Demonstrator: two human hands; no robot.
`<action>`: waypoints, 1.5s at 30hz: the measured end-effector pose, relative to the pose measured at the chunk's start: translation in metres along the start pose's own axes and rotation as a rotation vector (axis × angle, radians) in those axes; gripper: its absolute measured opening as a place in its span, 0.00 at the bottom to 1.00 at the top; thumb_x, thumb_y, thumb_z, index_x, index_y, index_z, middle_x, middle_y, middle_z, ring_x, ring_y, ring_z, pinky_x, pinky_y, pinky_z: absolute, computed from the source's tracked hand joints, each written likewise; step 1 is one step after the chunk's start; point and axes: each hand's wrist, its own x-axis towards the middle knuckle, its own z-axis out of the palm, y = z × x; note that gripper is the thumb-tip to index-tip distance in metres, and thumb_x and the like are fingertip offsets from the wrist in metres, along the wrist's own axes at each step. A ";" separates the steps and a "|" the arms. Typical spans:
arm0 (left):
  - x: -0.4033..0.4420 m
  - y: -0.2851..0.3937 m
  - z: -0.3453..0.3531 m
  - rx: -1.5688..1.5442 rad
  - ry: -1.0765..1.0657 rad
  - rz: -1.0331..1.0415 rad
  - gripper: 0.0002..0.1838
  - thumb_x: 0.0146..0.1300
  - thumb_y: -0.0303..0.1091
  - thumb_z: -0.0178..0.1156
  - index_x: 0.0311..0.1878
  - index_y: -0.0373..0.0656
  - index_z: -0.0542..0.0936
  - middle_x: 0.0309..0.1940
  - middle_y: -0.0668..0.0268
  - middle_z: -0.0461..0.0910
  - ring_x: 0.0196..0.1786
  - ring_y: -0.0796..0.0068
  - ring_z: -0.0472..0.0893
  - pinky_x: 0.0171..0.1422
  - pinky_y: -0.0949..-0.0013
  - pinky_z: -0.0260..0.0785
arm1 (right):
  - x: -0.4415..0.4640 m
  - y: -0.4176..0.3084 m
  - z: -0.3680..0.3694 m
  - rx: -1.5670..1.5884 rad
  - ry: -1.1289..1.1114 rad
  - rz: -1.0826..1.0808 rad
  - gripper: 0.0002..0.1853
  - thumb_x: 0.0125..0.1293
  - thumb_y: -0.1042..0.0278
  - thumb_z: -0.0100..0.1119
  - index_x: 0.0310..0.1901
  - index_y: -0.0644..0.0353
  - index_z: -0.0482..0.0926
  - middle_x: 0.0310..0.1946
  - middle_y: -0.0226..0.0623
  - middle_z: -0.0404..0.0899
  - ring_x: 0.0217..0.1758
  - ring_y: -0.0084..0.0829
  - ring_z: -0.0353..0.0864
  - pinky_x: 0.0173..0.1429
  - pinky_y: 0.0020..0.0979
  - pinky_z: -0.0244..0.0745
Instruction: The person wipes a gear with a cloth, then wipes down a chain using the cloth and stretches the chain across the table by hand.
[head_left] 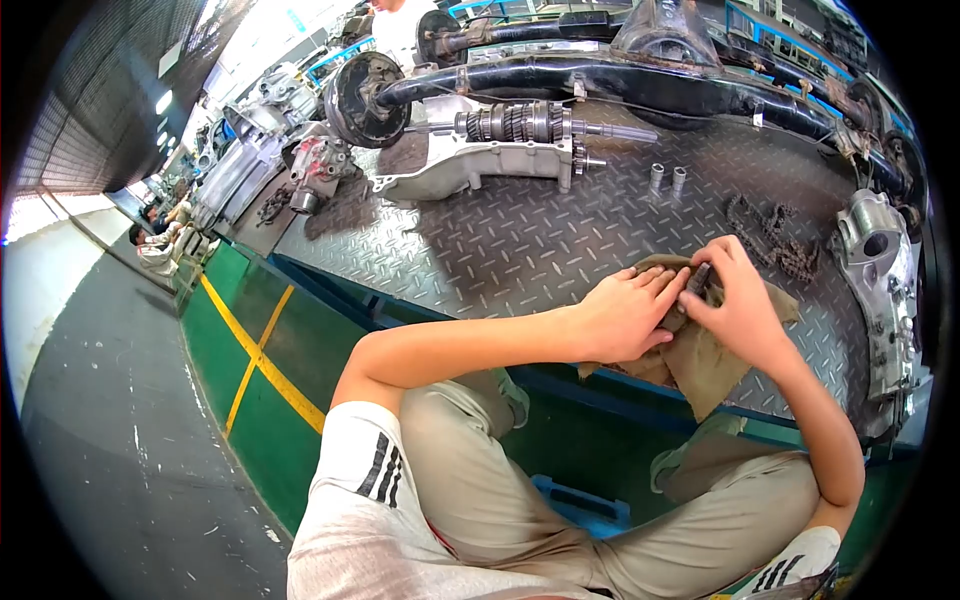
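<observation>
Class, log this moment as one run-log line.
left hand: on brown cloth | right hand: pinching small dark part | nearby: dark chain, two metal cylinders | surface: metal bench

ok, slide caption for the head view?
Right hand grips a dark part, left hand on brown cloth, at a tread-plate bench.

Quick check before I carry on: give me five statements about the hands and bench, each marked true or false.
1. The left hand rests on the brown cloth. True.
2. The right hand is empty. False: its fingers and thumb hold a small dark part.
3. Two metal sockets stand on the tread-plate bench top. True.
4. The chain hangs over the bench edge. False: it lies on the bench top.
5. The gear shaft sits in an open gearbox housing. True.
</observation>
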 end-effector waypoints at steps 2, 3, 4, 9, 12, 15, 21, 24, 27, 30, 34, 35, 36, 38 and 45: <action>-0.001 -0.001 0.003 0.004 0.004 -0.006 0.46 0.73 0.49 0.67 0.81 0.28 0.61 0.76 0.40 0.72 0.79 0.45 0.73 0.81 0.52 0.67 | 0.001 0.014 0.000 -0.081 0.035 0.097 0.20 0.70 0.60 0.70 0.56 0.65 0.81 0.55 0.46 0.77 0.65 0.48 0.76 0.70 0.43 0.73; -0.002 -0.001 0.004 0.018 0.013 0.001 0.46 0.73 0.49 0.67 0.81 0.28 0.62 0.76 0.40 0.72 0.79 0.45 0.72 0.81 0.51 0.67 | -0.001 0.017 -0.001 -0.095 0.044 0.133 0.20 0.74 0.59 0.68 0.57 0.66 0.82 0.56 0.47 0.78 0.65 0.47 0.76 0.71 0.43 0.72; -0.001 -0.002 0.004 0.033 0.022 0.011 0.45 0.73 0.49 0.67 0.81 0.28 0.62 0.76 0.40 0.72 0.79 0.45 0.72 0.81 0.51 0.67 | -0.002 0.017 -0.001 -0.100 0.044 0.131 0.20 0.74 0.59 0.68 0.57 0.66 0.82 0.56 0.47 0.78 0.65 0.47 0.76 0.71 0.43 0.72; -0.003 -0.002 0.005 0.049 0.005 0.008 0.44 0.74 0.50 0.66 0.80 0.29 0.64 0.77 0.40 0.71 0.79 0.46 0.72 0.81 0.51 0.67 | -0.008 0.015 -0.004 -0.095 0.051 0.077 0.24 0.73 0.60 0.70 0.65 0.65 0.83 0.55 0.48 0.79 0.61 0.47 0.78 0.68 0.42 0.74; -0.001 -0.004 0.009 0.085 -0.002 0.020 0.41 0.75 0.51 0.65 0.78 0.29 0.67 0.77 0.40 0.71 0.79 0.46 0.73 0.80 0.50 0.68 | -0.013 0.014 -0.004 -0.096 0.051 -0.069 0.28 0.68 0.64 0.75 0.68 0.62 0.82 0.55 0.49 0.79 0.61 0.48 0.79 0.67 0.43 0.75; -0.001 -0.005 0.007 0.063 -0.027 0.005 0.39 0.75 0.52 0.65 0.75 0.29 0.70 0.75 0.41 0.73 0.78 0.47 0.73 0.79 0.50 0.69 | -0.016 0.002 -0.006 -0.133 -0.006 -0.146 0.30 0.64 0.67 0.76 0.68 0.59 0.82 0.59 0.48 0.76 0.64 0.49 0.77 0.68 0.43 0.75; 0.005 -0.001 0.005 -0.028 -0.007 -0.051 0.41 0.73 0.57 0.66 0.71 0.26 0.72 0.71 0.41 0.77 0.74 0.46 0.78 0.74 0.51 0.73 | -0.022 -0.008 -0.002 -0.132 -0.052 -0.198 0.32 0.58 0.74 0.78 0.67 0.56 0.83 0.63 0.46 0.73 0.64 0.48 0.79 0.67 0.43 0.79; 0.007 0.002 0.010 -0.019 -0.015 -0.085 0.46 0.72 0.61 0.66 0.72 0.23 0.70 0.66 0.40 0.80 0.69 0.46 0.82 0.70 0.51 0.75 | -0.023 -0.013 -0.001 -0.164 -0.052 -0.257 0.34 0.57 0.75 0.79 0.67 0.57 0.82 0.64 0.45 0.73 0.65 0.48 0.79 0.65 0.43 0.80; 0.010 0.004 0.016 0.002 0.062 -0.103 0.57 0.68 0.66 0.68 0.80 0.22 0.61 0.66 0.39 0.80 0.70 0.45 0.81 0.69 0.50 0.74 | -0.025 -0.018 -0.005 -0.112 -0.088 -0.253 0.35 0.57 0.77 0.80 0.68 0.59 0.80 0.65 0.45 0.75 0.66 0.49 0.79 0.67 0.44 0.79; 0.011 0.008 0.007 -0.041 -0.039 -0.142 0.60 0.68 0.67 0.68 0.83 0.25 0.57 0.67 0.39 0.79 0.72 0.44 0.79 0.70 0.48 0.74 | -0.026 -0.015 -0.007 -0.133 -0.054 -0.320 0.34 0.56 0.77 0.79 0.66 0.61 0.79 0.64 0.46 0.76 0.67 0.50 0.79 0.69 0.45 0.77; 0.007 0.012 0.002 -0.082 -0.032 -0.139 0.59 0.69 0.66 0.68 0.85 0.28 0.55 0.68 0.38 0.79 0.73 0.44 0.78 0.73 0.42 0.71 | -0.027 -0.017 -0.010 -0.095 -0.058 -0.291 0.31 0.56 0.78 0.79 0.62 0.62 0.80 0.63 0.47 0.77 0.67 0.51 0.78 0.71 0.45 0.76; 0.006 0.015 0.001 -0.059 -0.031 -0.156 0.58 0.69 0.65 0.68 0.85 0.29 0.56 0.70 0.39 0.77 0.74 0.44 0.77 0.75 0.39 0.69 | -0.026 -0.019 -0.011 -0.069 -0.070 -0.273 0.30 0.55 0.78 0.79 0.61 0.62 0.80 0.63 0.47 0.78 0.67 0.52 0.79 0.71 0.45 0.76; 0.005 0.016 0.000 -0.035 -0.029 -0.171 0.56 0.70 0.64 0.68 0.84 0.30 0.57 0.71 0.41 0.76 0.75 0.44 0.75 0.76 0.36 0.67 | -0.026 -0.021 -0.013 -0.043 -0.079 -0.256 0.29 0.55 0.78 0.79 0.59 0.62 0.80 0.62 0.47 0.78 0.67 0.52 0.79 0.71 0.45 0.76; 0.001 0.016 0.009 -0.034 0.066 -0.132 0.54 0.68 0.62 0.70 0.83 0.31 0.60 0.73 0.43 0.75 0.76 0.45 0.74 0.78 0.34 0.64 | -0.027 -0.019 -0.016 -0.026 -0.086 -0.281 0.28 0.55 0.78 0.79 0.59 0.62 0.80 0.62 0.47 0.78 0.66 0.51 0.79 0.70 0.45 0.76; -0.004 0.024 -0.003 -0.151 0.170 0.003 0.45 0.59 0.50 0.79 0.71 0.36 0.70 0.72 0.52 0.75 0.75 0.50 0.73 0.81 0.40 0.60 | -0.023 -0.012 -0.033 -0.002 -0.164 -0.412 0.29 0.54 0.76 0.81 0.59 0.62 0.80 0.62 0.47 0.78 0.64 0.49 0.79 0.67 0.43 0.77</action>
